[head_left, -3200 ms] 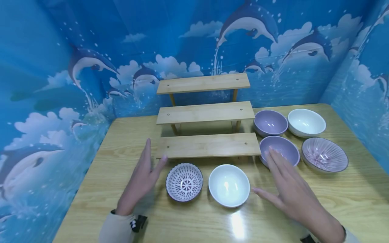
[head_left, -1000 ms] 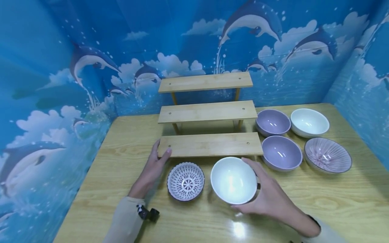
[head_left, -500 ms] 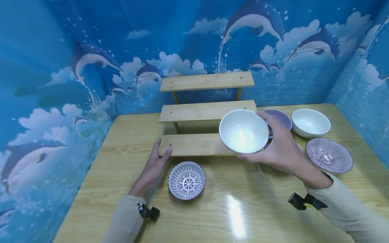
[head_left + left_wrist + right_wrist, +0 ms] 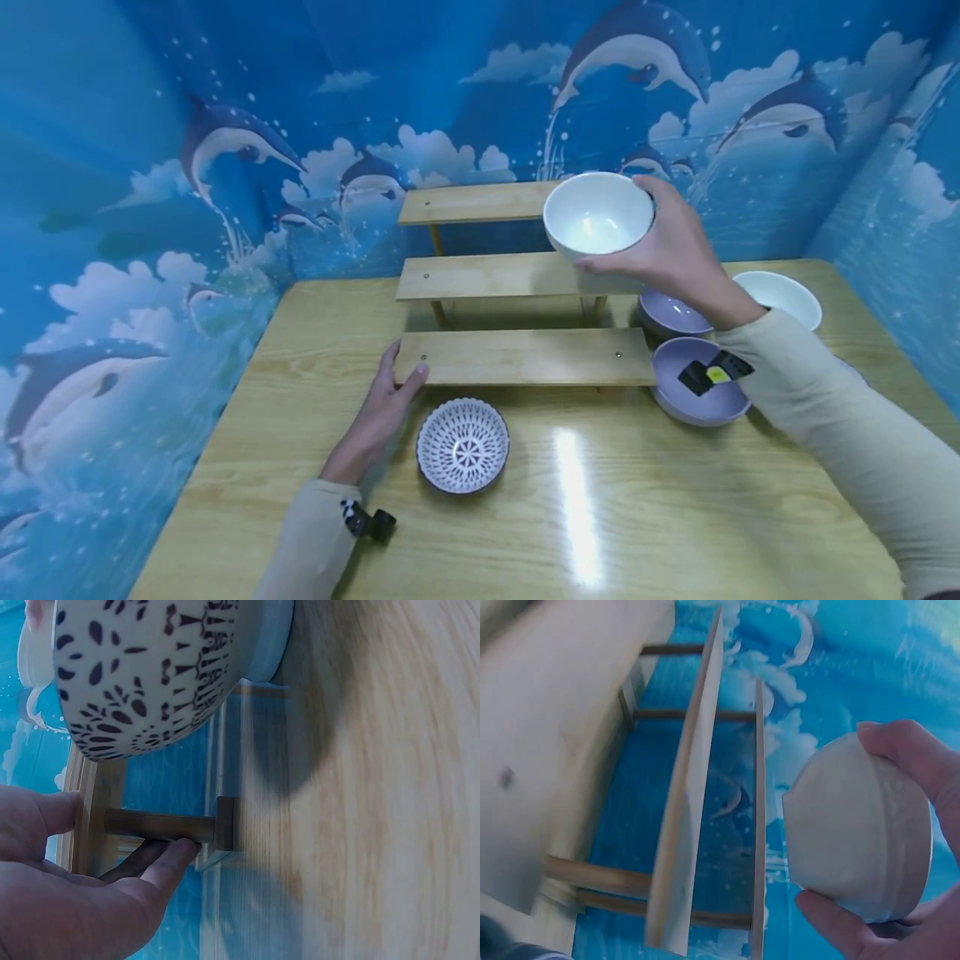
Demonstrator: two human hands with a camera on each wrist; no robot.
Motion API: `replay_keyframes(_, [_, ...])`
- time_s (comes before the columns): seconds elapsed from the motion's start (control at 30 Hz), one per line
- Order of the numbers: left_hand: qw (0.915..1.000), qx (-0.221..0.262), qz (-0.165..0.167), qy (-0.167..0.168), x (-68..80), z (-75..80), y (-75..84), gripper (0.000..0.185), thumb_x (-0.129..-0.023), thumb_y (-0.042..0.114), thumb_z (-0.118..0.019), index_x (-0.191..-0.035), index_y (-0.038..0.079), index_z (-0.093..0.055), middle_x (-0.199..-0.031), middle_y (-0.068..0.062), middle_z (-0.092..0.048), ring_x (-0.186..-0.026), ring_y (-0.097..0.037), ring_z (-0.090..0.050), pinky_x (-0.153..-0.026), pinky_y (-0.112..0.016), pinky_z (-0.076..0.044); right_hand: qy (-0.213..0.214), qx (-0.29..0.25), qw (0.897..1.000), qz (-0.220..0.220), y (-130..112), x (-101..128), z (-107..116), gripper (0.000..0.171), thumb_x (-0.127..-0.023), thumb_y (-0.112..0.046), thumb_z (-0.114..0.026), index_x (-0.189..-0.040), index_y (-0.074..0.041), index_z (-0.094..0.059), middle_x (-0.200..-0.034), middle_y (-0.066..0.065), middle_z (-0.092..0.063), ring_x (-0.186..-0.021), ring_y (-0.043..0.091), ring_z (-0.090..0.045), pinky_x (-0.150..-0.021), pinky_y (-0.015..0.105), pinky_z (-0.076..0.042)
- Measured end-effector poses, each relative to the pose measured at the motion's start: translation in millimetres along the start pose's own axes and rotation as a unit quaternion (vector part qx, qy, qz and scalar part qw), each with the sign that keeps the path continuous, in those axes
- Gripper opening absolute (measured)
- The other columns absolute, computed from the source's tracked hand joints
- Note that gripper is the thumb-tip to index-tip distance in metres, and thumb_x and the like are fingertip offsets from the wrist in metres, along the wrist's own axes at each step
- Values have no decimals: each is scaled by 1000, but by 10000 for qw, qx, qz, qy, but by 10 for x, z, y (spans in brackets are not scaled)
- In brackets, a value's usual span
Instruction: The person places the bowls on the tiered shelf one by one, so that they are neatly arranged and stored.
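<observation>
My right hand (image 4: 663, 242) grips a white bowl (image 4: 596, 218) by its right side, thumb on the near side and fingers round the far rim. In the head view the bowl overlaps the right end of the top board; the right wrist view shows the bowl (image 4: 847, 832) raised beside the boards. At the left end of the lowest board of a three-tier wooden shelf (image 4: 517, 357), my left hand (image 4: 378, 408) holds on, thumb on top and fingers underneath near a post (image 4: 161, 825). A patterned bowl (image 4: 462, 446) stands on the table in front of the shelf.
Two purple bowls (image 4: 686, 408) stand right of the shelf, partly behind my right arm. Another white bowl (image 4: 783, 296) is at the back right; the sleeve hides most of a striped bowl. A dolphin-print backdrop (image 4: 465, 100) rises behind the wooden table (image 4: 525, 533).
My right hand has taken the white bowl from the table and lifted it up past the lower boards toward the top one. My left hand has moved onto the lowest board and stayed there.
</observation>
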State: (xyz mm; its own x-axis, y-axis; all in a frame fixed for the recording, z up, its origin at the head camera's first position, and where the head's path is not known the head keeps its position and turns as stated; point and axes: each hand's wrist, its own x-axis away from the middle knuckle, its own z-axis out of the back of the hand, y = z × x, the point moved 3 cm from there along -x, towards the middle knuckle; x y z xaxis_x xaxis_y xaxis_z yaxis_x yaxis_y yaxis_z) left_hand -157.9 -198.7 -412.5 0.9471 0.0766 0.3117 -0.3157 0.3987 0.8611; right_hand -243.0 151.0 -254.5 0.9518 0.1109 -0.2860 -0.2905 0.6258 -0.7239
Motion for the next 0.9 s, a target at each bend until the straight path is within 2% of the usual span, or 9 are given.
replay_keyframes(0.2, [10000, 27, -6, -1, -8, -8, 14, 78, -91, 61, -45, -150, 40, 2, -159, 0, 0, -144, -28, -1, -113, -56, -5, -84, 77, 9992, -375, 3, -394, -64, 117, -58, -55, -84, -149, -12, -24, -142, 11, -39, -120, 29, -46, -90, 48, -47])
replay_keyframes(0.37, [10000, 49, 33, 9, -13, -10, 13, 77, -92, 59, -45, -150, 40, 2, -159, 0, -1, -144, -26, -1, -113, -55, -4, -188, 202, 9975, -653, -11, -626, -158, 123, -57, -61, -81, -151, -12, -18, -145, 10, -36, -123, 28, -44, -92, 45, -47])
replay_keyframes(0.7, [10000, -20, -5, 22, -18, -2, 4, 79, -91, 60, -45, -150, 38, 2, -159, -1, 1, -144, -29, -1, -113, -55, -6, -405, -127, 9963, -748, -90, -834, -423, 122, -59, -55, -83, -151, -11, -17, -143, 9, -39, -122, 24, -46, -95, 38, -46])
replay_keyframes(0.9, [10000, -21, -7, 36, -16, -14, 5, 79, -90, 62, -44, -150, 39, 2, -159, -1, 0, -144, -28, -1, -113, -56, -5, -475, -524, 9958, -585, -139, -902, -586, 117, -60, -51, -85, -150, -12, -20, -140, 7, -42, -120, 20, -47, -94, 34, -46])
